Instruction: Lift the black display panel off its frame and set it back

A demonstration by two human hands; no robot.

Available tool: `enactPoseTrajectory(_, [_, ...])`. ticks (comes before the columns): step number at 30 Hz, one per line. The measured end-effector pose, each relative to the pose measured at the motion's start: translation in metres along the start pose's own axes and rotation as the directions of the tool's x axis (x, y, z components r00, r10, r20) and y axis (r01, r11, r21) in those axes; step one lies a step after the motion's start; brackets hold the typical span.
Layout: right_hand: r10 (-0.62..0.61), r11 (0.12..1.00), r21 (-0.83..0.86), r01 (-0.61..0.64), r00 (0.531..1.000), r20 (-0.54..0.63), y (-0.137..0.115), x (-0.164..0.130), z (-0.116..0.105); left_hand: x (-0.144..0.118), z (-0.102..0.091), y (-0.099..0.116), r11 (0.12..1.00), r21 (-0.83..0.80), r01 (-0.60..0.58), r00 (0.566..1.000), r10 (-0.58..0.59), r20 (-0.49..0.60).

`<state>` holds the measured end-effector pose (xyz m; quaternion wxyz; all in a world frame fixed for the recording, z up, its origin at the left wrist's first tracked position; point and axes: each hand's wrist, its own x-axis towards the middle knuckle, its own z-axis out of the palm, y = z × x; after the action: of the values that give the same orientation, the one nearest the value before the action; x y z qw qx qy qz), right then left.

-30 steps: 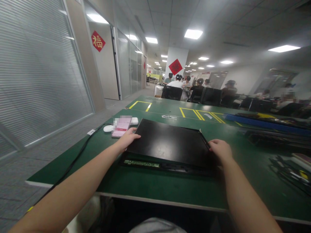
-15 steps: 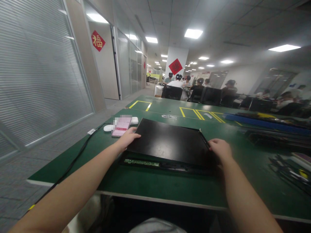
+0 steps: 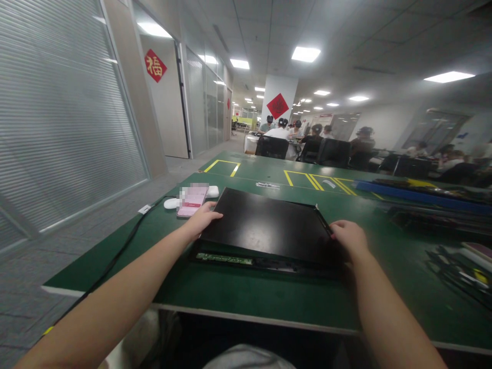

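Note:
A flat black panel [image 3: 269, 223] lies on the green table [image 3: 246, 294], with a strip of green circuit board [image 3: 223, 258] showing along its near edge. My left hand [image 3: 202, 219] grips the panel's left edge. My right hand [image 3: 349, 237] grips its right edge. Both arms reach forward from the bottom of the view.
A pink phone [image 3: 191, 200] and a white device [image 3: 172, 203] lie just left of the panel, with a black cable [image 3: 119, 251] running off the table's left side. Blue and black parts [image 3: 423, 197] are stacked at the right. Several seated people [image 3: 311, 136] work at far tables.

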<state>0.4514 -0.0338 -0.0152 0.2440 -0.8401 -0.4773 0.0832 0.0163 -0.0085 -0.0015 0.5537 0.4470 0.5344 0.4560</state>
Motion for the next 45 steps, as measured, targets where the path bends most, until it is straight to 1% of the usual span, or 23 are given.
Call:
enactPoseTrajectory(3, [0.015, 1.000, 0.000, -0.015, 1.000, 0.003, -0.001, -0.001, -0.001, 0.003, -0.001, 0.000, 0.998, -0.062, -0.001, 1.000, 0.000, -0.004])
enactPoseTrajectory(5, [0.026, 1.000, -0.002, -0.026, 1.000, 0.009, -0.001, 0.000, -0.001, 0.005, -0.002, 0.000, 0.992, -0.127, -0.023, 1.000, 0.023, 0.002])
enactPoseTrajectory(7, [0.023, 1.000, -0.011, -0.023, 1.000, 0.018, -0.001, 0.000, -0.002, 0.008, -0.003, 0.000, 0.986, -0.158, -0.044, 0.999, 0.044, -0.004])
enactPoseTrajectory(13, [0.041, 0.999, -0.008, -0.041, 0.999, 0.035, -0.002, 0.000, -0.002, 0.009, -0.003, -0.001, 0.991, -0.131, -0.039, 0.999, 0.038, -0.012])
enactPoseTrajectory(17, [0.035, 0.999, 0.006, -0.035, 0.999, 0.033, -0.002, 0.001, -0.002, 0.007, -0.001, 0.001, 0.995, -0.099, -0.032, 0.999, 0.027, -0.043])
enactPoseTrajectory(22, [0.024, 1.000, -0.012, -0.024, 0.999, 0.025, -0.001, 0.001, -0.001, 0.009, -0.002, -0.001, 0.997, -0.053, -0.061, 0.995, 0.057, -0.077])
enactPoseTrajectory(24, [0.023, 1.000, -0.013, -0.023, 0.999, 0.025, -0.001, 0.001, -0.001, 0.010, -0.004, -0.002, 0.994, -0.070, -0.084, 0.994, 0.079, -0.073])
enactPoseTrajectory(29, [0.025, 1.000, -0.008, -0.025, 0.999, 0.029, -0.001, 0.000, -0.001, 0.010, -0.007, -0.001, 0.983, -0.137, -0.118, 0.993, 0.119, -0.006])
enactPoseTrajectory(34, [0.021, 1.000, -0.013, -0.021, 0.999, 0.026, -0.002, 0.000, -0.001, 0.008, -0.006, 0.001, 0.976, -0.147, -0.162, 0.987, 0.162, -0.007])
enactPoseTrajectory(36, [0.021, 1.000, -0.014, -0.021, 0.999, 0.025, -0.001, 0.001, -0.001, 0.010, -0.007, -0.001, 0.978, -0.117, -0.173, 0.985, 0.173, -0.005])
enactPoseTrajectory(39, [0.020, 1.000, -0.006, -0.020, 1.000, 0.020, 0.000, 0.002, -0.001, 0.012, -0.009, -0.005, 0.984, -0.027, -0.173, 0.985, 0.174, 0.002])
enactPoseTrajectory(42, [0.012, 1.000, -0.008, -0.012, 1.000, 0.018, 0.000, 0.002, -0.001, 0.015, -0.013, -0.010, 0.976, 0.099, -0.195, 0.981, 0.193, 0.030])
enactPoseTrajectory(45, [0.014, 1.000, -0.006, -0.014, 1.000, 0.017, 0.000, 0.001, -0.001, 0.018, -0.016, -0.012, 0.942, 0.240, -0.236, 0.971, 0.235, 0.034])
